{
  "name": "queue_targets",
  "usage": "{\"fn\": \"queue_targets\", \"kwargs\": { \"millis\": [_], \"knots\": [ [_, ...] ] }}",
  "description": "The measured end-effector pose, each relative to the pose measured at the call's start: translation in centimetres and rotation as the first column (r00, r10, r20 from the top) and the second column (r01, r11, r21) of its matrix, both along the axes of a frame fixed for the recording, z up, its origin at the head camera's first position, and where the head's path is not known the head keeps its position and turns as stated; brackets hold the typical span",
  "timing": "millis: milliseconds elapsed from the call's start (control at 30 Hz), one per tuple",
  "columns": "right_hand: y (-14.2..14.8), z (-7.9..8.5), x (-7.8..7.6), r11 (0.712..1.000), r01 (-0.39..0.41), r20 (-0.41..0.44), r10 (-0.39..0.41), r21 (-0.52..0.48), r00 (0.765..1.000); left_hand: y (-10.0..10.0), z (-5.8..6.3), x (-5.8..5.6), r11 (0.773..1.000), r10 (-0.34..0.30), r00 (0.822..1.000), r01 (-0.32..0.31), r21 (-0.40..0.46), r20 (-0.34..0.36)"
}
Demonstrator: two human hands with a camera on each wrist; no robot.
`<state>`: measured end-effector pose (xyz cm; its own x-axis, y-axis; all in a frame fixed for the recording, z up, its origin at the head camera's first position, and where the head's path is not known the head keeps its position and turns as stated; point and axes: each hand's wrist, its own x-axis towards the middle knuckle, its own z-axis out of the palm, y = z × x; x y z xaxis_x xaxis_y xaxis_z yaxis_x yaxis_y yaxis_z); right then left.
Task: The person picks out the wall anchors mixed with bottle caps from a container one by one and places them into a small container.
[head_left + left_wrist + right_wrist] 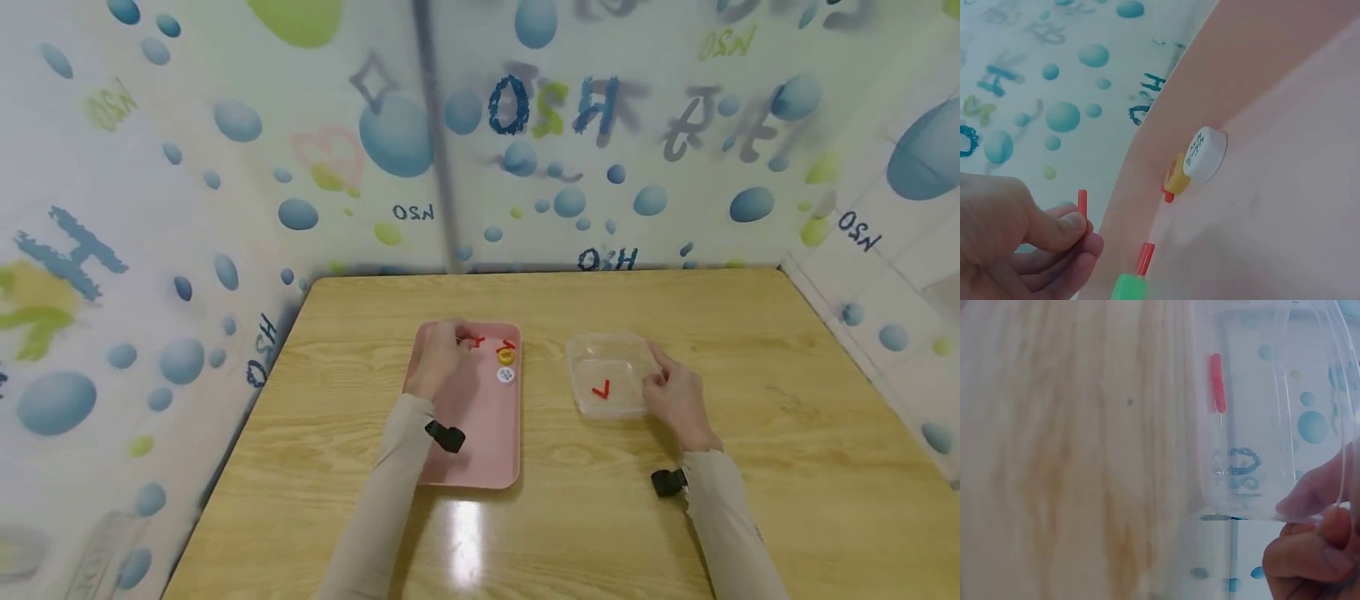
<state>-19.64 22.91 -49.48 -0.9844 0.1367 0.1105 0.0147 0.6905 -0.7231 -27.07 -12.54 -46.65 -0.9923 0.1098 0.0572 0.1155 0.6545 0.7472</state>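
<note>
My left hand (441, 357) is over the far end of a pink tray (483, 429). Between its thumb and fingers it pinches a short red stick (1082, 203). Below that in the left wrist view, another red piece (1145, 259) lies in the tray beside a green item (1129, 288). A yellow disc (506, 356) and a white disc (506, 375) sit along the tray's right side, with a red piece (507, 344) by the yellow one. My right hand (678, 398) grips the right rim of a clear plastic container (611, 411), which holds a bent red piece (602, 389).
Tray and container stand side by side on a wooden table (555, 517). A patterned wall covering (480, 167) rises behind the table's far edge and along its left and right sides.
</note>
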Motion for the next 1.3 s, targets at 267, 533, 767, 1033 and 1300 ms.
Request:
{"fn": "queue_targets", "kwargs": {
  "millis": [267,533,767,1033,1300],
  "knots": [
    [-0.1,0.0,0.0,0.999,0.005,0.007,-0.005,0.032,1.0,-0.7,-0.4,0.7,0.993,-0.036,0.999,0.033,0.111,0.026],
    [-0.3,0.1,-0.1,1.0,-0.007,0.001,0.007,0.027,1.0,-0.9,-1.1,0.8,0.993,-0.052,0.998,0.05,0.108,0.02],
    [-0.3,0.2,-0.1,0.999,0.005,0.013,-0.005,0.032,1.0,-0.8,-1.5,0.7,0.994,-0.006,1.0,0.006,0.113,0.004],
    [-0.2,0.1,0.0,0.999,-0.005,0.009,0.004,0.039,1.0,-0.7,-1.0,0.7,0.994,-0.031,0.997,0.038,0.102,-0.07],
    [-0.1,0.2,0.0,1.0,-0.016,0.024,0.016,0.023,1.0,-0.5,-0.5,0.7,0.992,-0.051,0.997,0.058,0.112,-0.064]
  ]
}}
